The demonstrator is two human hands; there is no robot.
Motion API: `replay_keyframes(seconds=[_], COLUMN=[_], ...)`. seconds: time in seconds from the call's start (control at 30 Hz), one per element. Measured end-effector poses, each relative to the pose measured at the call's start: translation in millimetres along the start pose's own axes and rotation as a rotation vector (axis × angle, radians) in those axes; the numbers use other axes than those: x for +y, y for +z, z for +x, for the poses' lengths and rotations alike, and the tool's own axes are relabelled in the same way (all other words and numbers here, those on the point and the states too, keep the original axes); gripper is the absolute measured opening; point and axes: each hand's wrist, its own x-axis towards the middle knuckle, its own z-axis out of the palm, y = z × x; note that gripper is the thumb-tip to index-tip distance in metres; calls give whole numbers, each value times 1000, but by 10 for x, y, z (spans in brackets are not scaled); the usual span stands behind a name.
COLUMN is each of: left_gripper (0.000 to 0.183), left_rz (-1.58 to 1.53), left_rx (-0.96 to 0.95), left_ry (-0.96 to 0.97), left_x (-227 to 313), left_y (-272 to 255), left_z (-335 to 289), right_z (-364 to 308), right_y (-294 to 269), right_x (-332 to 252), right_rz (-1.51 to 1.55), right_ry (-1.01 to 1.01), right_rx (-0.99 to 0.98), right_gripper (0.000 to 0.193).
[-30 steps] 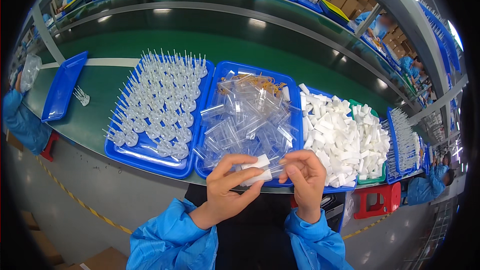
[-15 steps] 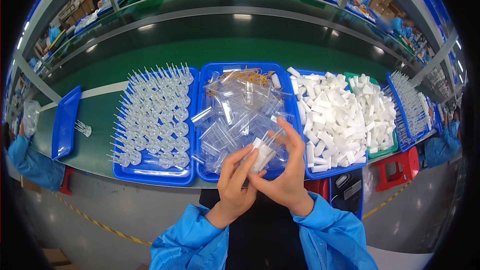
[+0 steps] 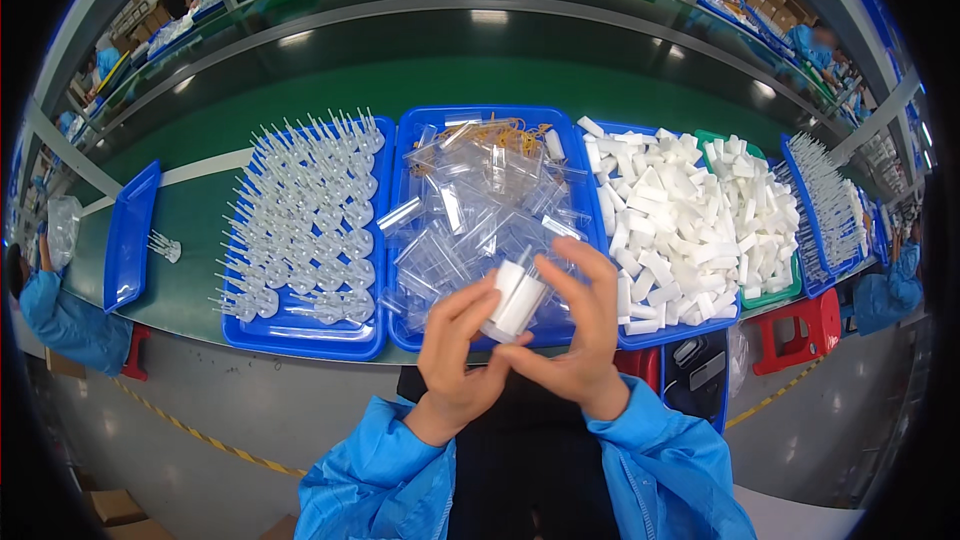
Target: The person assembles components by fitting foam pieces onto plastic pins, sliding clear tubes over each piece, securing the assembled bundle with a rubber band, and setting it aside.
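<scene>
My left hand (image 3: 458, 355) and my right hand (image 3: 578, 340) are closed together around a small bundle of white blocks (image 3: 518, 302). Thin clear stems poke out of its upper end, and a clear edge shows at the bottom. Fingers hide part of the bundle. It is held tilted over the near edge of a blue tray (image 3: 405, 340) full of clear plastic sleeves (image 3: 470, 225), with tan rubber bands (image 3: 510, 137) at the back. On the right, loose white blocks (image 3: 660, 220) fill another blue tray.
Left of centre, a blue tray (image 3: 300, 340) holds rows of clear stemmed pieces (image 3: 310, 210). An upright blue tray (image 3: 130, 240) and a few loose stemmed pieces (image 3: 165, 246) lie farther left. A red stool (image 3: 800, 335) stands right. Co-workers sit at both sides and across the green belt (image 3: 450, 70).
The bundle has turned slightly in my fingers and more of its white face shows. Both hands stay around it. The whole view has shifted a little, with the trays slightly higher.
</scene>
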Motion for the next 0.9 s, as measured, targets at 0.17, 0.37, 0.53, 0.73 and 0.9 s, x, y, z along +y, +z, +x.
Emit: replay_keyframes(seconds=[0.17,0.37,0.53,0.73,0.9], left_gripper=[52,42,24,23,28], left_rz=[37,-515,-520,-431,-336], left_rx=[113,275,246,180,188], left_ry=[-49,-403,-377,-263,-261], left_x=[-1,8,-58,29,68], left_y=[-197,-415,-388,-340,-289], left_z=[126,215,110,85,65], right_z=[53,-13,113,91,154], right_y=[-136,-155,158,148,-25], right_x=[221,409,310,389,217], right_rz=[169,-21,-99,109,231], right_ry=[163,226,131,158,242], right_rx=[16,-168,-167,-110,2], right_gripper=[43,26,35,33,37])
